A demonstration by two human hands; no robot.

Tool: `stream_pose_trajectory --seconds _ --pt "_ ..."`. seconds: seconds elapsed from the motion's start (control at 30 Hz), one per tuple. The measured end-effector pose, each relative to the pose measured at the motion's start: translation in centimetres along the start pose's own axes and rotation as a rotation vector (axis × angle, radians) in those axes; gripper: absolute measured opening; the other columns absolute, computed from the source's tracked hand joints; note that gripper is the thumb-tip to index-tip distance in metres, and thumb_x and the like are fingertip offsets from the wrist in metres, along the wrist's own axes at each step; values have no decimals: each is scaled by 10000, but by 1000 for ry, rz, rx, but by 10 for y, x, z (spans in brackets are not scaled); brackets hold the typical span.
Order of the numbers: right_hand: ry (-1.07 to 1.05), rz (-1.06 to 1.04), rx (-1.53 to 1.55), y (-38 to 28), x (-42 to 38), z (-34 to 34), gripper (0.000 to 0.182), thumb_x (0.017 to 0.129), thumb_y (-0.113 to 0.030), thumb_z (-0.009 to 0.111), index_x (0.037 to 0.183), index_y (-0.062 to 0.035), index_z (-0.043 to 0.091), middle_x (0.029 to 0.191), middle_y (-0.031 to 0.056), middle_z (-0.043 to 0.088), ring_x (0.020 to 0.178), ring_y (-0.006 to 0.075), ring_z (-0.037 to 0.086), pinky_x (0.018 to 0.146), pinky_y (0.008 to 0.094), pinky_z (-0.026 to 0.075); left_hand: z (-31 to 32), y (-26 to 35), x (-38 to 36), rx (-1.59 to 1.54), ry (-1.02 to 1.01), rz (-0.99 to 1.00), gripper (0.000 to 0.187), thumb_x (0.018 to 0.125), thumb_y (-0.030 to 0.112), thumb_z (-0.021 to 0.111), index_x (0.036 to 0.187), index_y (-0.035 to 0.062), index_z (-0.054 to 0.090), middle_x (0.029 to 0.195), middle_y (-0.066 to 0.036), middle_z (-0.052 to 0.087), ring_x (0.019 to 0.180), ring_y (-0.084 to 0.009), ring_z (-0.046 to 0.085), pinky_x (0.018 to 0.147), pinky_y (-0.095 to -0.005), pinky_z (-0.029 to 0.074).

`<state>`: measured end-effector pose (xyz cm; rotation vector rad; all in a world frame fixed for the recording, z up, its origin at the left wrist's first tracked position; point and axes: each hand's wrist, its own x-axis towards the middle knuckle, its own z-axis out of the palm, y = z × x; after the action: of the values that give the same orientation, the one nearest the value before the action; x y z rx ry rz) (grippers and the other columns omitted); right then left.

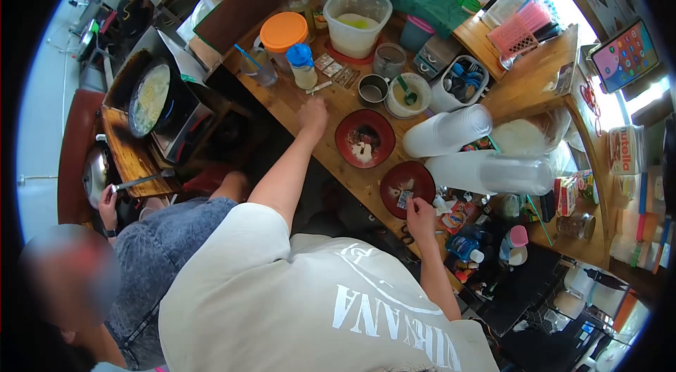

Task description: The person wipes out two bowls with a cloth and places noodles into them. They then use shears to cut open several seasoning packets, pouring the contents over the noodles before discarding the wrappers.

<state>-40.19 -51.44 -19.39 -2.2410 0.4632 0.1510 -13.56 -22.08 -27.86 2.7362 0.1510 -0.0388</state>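
Observation:
My left hand reaches over the wooden table, near a thin white strip and several small sachets. The back of that hand faces up and hides its fingers. My right hand is closed in a pinch on a small silvery sachet. The sachet is over the nearer dark red bowl, which has some pale powder in it. Another dark red bowl stands beside it with white powder and something dark inside.
A tub of batter, an orange-lidded container, a metal cup and a bowl with a green spoon stand behind. Stacked plastic cups lie right. At left, another person's hand holds a utensil near a pan.

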Motion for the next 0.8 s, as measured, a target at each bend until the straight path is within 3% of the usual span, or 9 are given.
stream_pose_trajectory --seconds 0.1,0.23,0.4,0.5,0.63,0.8 --pt "23 -65 35 11 3 5 267 963 -216 626 853 26 653 693 220 608 592 331 553 587 403 438 -22 15 14 -22 45 43 168 916 160 549 963 50 667 971 -197 712 958 -405 691 793 -530 549" --pt "45 -182 50 12 6 8 271 969 -213 621 841 24 649 693 205 610 587 309 542 591 395 441 -9 0 45 2 -49 -45 172 909 187 594 992 53 664 985 -203 711 955 -404 692 795 -529 554" --pt "16 -50 50 8 4 2 292 981 -202 621 802 28 621 628 119 569 575 170 495 574 348 422 -18 7 26 -71 -42 -101 176 879 182 651 967 32 677 988 -209 710 958 -406 691 802 -525 555" --pt "-11 11 68 6 3 -2 291 979 -200 627 801 29 622 628 104 572 582 150 495 570 338 418 -15 4 15 -82 -100 -113 180 876 181 656 953 24 697 985 -205 713 959 -401 692 807 -523 556" --pt "-6 37 85 10 5 -2 291 977 -203 629 800 28 620 626 105 574 579 160 499 570 349 419 -3 3 4 31 -162 -45 199 887 190 631 948 22 719 959 -198 722 936 -397 699 795 -521 561" --pt "118 -150 -9 23 4 0 276 969 -207 637 804 15 628 613 117 566 563 180 500 568 370 423 -1 -5 5 44 -213 36 195 875 188 617 925 29 719 945 -221 716 879 -404 704 763 -530 561"
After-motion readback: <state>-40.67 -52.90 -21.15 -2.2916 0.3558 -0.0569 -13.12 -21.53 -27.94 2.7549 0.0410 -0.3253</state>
